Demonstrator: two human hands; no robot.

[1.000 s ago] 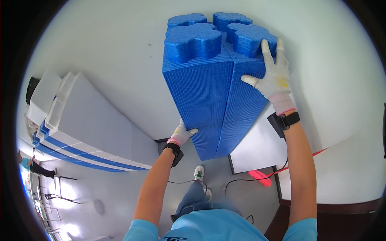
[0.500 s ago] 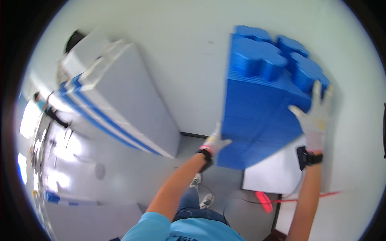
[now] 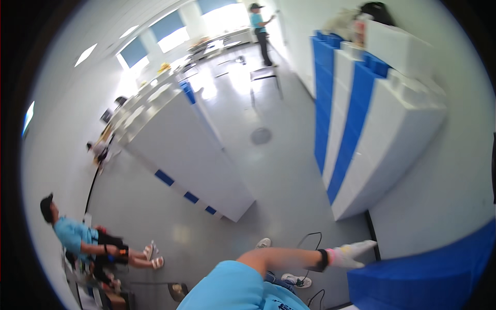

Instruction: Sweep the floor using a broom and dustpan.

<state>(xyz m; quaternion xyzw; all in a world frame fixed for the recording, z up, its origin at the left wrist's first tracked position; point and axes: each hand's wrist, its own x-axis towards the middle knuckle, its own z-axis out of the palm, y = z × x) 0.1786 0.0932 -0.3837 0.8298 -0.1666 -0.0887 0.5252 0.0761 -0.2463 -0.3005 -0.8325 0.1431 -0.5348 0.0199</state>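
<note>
A big blue foam building block (image 3: 418, 281) fills the lower right corner; only part of it shows. My left hand (image 3: 354, 254), in a white glove with a black wristband, lies against the block's upper left edge and holds it. The forearm reaches to it from my light blue shirt (image 3: 232, 289) at the bottom edge. My right hand is out of view.
A tall stack of white and blue blocks (image 3: 361, 129) stands against the right wall. A long white block wall (image 3: 191, 155) crosses the room's middle. One person sits at the left (image 3: 77, 232); another stands far back (image 3: 257, 23). A cable (image 3: 305, 240) lies on the grey floor.
The view has swung from the ceiling and the raised block down to the room. The blue block now sits low at the right, and the right hand has left the picture.
</note>
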